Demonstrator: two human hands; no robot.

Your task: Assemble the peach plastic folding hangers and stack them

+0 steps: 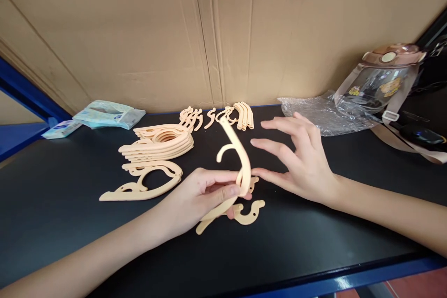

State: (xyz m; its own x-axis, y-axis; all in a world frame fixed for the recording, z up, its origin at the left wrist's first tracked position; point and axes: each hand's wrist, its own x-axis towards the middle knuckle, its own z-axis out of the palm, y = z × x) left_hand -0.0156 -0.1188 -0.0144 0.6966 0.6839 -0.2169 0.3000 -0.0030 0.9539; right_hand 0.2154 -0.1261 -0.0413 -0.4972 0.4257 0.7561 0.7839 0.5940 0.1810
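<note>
Above the black tabletop, my left hand grips a cream plastic folding hanger between thumb and fingers. One curved arm with a small side hook points up; another slants down to the left, partly behind the hand. Just to the right, my right hand has its fingers spread and holds nothing; its thumb tip is close to the hanger, and I cannot tell whether they touch. Below the hanger, a loose cream hook piece lies on the table, partly covered by the left fingers.
To the left are a folded hanger and a stack of hangers. Small hook pieces and curved arm pieces lie at the back. Tissue packs sit far left, a clear plastic bag and strapped bottle right, before cardboard.
</note>
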